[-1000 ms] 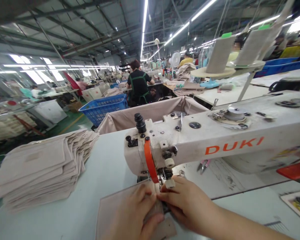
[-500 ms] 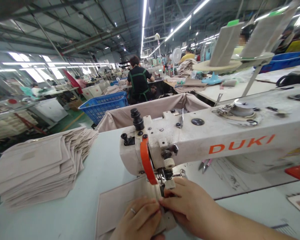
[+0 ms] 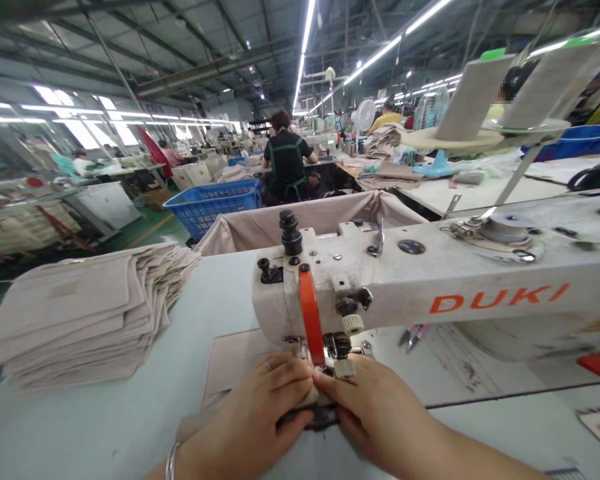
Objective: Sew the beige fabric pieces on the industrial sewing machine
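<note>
A beige fabric piece (image 3: 225, 363) lies under the head of the white sewing machine (image 3: 380, 287), its near part covered by my hands. My left hand (image 3: 265, 407), with a ring and a bracelet, grips the fabric just left of the needle area, fingers together on top and thumb nearer me. My right hand (image 3: 375, 407) is closed on the fabric's right edge, its fingers partly behind the presser parts. Both hands' fingertips nearly meet in front of the orange guard (image 3: 311, 317). The needle itself is hidden.
A tall stack of beige sewn pieces (image 3: 80, 313) stands on the left of the table. Small snips (image 3: 413, 337) lie behind the right hand. Beyond the machine are a cloth-lined bin (image 3: 260, 223), a blue basket (image 3: 213, 203) and a seated person (image 3: 285, 160). Thread cones (image 3: 473, 97) stand at right.
Both hands and the fabric have moved forward, away from me, at the machine. The fabric's far part now reaches further under the head. The whole view has shifted slightly.
</note>
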Available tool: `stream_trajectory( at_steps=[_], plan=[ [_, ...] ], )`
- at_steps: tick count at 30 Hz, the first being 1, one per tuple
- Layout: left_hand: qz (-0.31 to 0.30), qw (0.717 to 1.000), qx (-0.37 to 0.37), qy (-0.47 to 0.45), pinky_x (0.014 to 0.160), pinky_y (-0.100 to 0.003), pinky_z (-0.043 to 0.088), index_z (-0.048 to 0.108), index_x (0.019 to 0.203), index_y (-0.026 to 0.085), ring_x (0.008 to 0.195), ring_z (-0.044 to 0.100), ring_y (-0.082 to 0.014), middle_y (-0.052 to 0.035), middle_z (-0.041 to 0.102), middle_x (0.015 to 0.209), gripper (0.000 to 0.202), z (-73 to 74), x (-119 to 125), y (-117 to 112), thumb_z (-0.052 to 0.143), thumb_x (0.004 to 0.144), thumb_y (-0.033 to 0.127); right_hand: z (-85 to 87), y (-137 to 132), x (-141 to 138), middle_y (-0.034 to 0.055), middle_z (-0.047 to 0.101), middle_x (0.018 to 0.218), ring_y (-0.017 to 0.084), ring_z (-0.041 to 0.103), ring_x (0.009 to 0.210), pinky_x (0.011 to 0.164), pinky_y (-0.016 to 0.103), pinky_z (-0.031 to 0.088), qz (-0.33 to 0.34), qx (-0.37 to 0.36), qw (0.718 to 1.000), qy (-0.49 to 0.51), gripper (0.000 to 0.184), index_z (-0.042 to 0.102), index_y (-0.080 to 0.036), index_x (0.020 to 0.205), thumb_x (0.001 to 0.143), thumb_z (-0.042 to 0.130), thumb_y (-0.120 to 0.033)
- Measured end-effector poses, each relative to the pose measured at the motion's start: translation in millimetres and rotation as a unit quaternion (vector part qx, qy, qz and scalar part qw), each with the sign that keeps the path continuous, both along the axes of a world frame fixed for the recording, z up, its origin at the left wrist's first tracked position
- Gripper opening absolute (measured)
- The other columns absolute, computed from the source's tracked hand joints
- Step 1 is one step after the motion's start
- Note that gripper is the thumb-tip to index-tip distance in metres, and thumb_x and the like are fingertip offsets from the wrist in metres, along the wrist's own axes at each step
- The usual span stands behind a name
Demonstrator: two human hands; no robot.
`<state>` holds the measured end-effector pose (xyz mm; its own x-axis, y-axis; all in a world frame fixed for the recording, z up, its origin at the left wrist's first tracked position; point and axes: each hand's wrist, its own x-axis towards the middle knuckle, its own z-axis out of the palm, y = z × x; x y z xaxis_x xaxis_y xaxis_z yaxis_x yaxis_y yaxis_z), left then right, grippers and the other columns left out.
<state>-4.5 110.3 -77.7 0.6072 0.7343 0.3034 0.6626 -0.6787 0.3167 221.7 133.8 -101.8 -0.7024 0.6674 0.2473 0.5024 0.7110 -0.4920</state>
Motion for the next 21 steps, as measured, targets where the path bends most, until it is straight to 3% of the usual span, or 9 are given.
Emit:
stream_trajectory(
  at_steps=[9,12,15,18,21],
  plan=[
    [0.028,0.999,0.002,0.037,0.095,-0.040,0.055,0.068,0.106,0.023,0.105,0.066,-0.0232,-0.0044,0.072,0.115,0.020,1.2,1,12,0.066,0.087,0.017,4.8,1,-2,0.0063,0.068,0.107,0.025,0.060,0.103,0.091,0.038,0.048,-0.028,-0.045,0.998,-0.023,0.024,0.065,-0.021,0.097,0.083,0.050,-0.010],
    [0.047,0.994,0.051,0.080,0.092,-0.041,0.057,0.067,0.111,0.022,0.103,0.066,-0.0238,-0.0055,0.073,0.112,0.019,2.8,0,11,0.061,0.093,0.020,9.5,0,1,0.0093,0.064,0.102,0.025,0.059,0.098,0.086,0.038,0.049,-0.039,-0.031,0.998,0.031,0.023,0.063,-0.018,0.098,0.085,0.045,-0.009],
    [0.031,0.988,0.112,0.104,0.090,-0.037,0.058,0.067,0.113,0.019,0.098,0.069,-0.0208,-0.0053,0.075,0.106,0.022,0.4,-8,12,0.050,0.100,0.018,12.6,3,5,0.0109,0.059,0.098,0.028,0.055,0.097,0.084,0.042,0.049,-0.095,-0.005,0.993,0.068,0.021,0.060,-0.016,0.099,0.089,0.043,-0.010],
    [0.007,0.991,0.120,0.058,0.093,-0.033,0.057,0.066,0.114,0.020,0.099,0.069,-0.0175,-0.0036,0.076,0.108,0.026,-6.3,-20,17,0.043,0.103,0.019,13.3,10,6,0.0094,0.060,0.097,0.027,0.055,0.094,0.084,0.043,0.048,-0.122,0.004,0.991,0.049,0.016,0.060,-0.016,0.095,0.090,0.047,-0.010],
    [0.027,0.998,0.057,-0.005,0.092,-0.030,0.057,0.067,0.112,0.026,0.100,0.069,-0.0166,0.0000,0.075,0.110,0.020,-12.5,-28,21,0.051,0.101,0.021,12.8,16,7,0.0077,0.062,0.089,0.027,0.055,0.089,0.079,0.041,0.047,-0.134,0.020,0.991,-0.010,0.013,0.062,-0.017,0.083,0.091,0.053,-0.013]
  ],
)
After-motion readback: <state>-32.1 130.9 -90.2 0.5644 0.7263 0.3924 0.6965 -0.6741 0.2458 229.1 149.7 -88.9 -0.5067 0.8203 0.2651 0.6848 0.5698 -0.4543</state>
